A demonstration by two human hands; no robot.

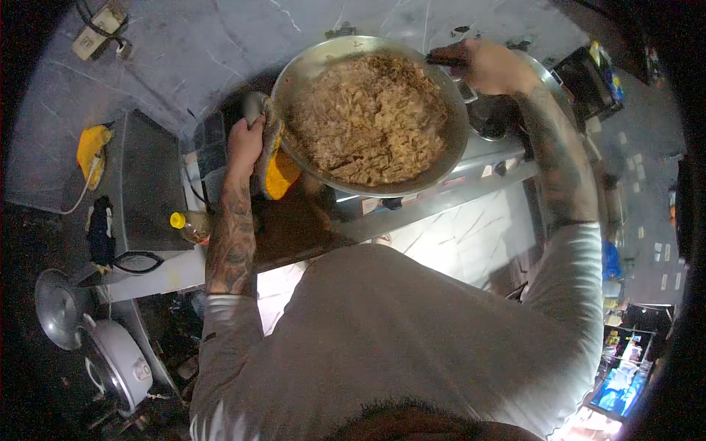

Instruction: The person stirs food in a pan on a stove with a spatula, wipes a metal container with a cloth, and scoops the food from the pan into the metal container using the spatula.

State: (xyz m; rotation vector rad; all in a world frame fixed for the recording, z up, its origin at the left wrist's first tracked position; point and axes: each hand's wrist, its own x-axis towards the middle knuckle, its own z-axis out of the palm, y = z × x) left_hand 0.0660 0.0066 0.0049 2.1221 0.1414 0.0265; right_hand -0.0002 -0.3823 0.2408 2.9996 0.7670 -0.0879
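The dark brown tabletop (290,231) carries 1 yellow-capped bottle (194,227) just beside 1 grey box (151,184), with 1 metal stove (482,166) farther along to the right

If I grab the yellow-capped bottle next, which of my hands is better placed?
Likely your left hand: the bottle is beside that forearm, while your right hand is across the pan. The left grips a grey handle, so would need freeing first.

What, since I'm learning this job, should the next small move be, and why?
I'd probably hold the wide, silver metal pan level: brown shredded food fills much of it, the left hand is by its left rim beside a grey-and-yellow cloth, and the right hand holds a dark item at its right rim.
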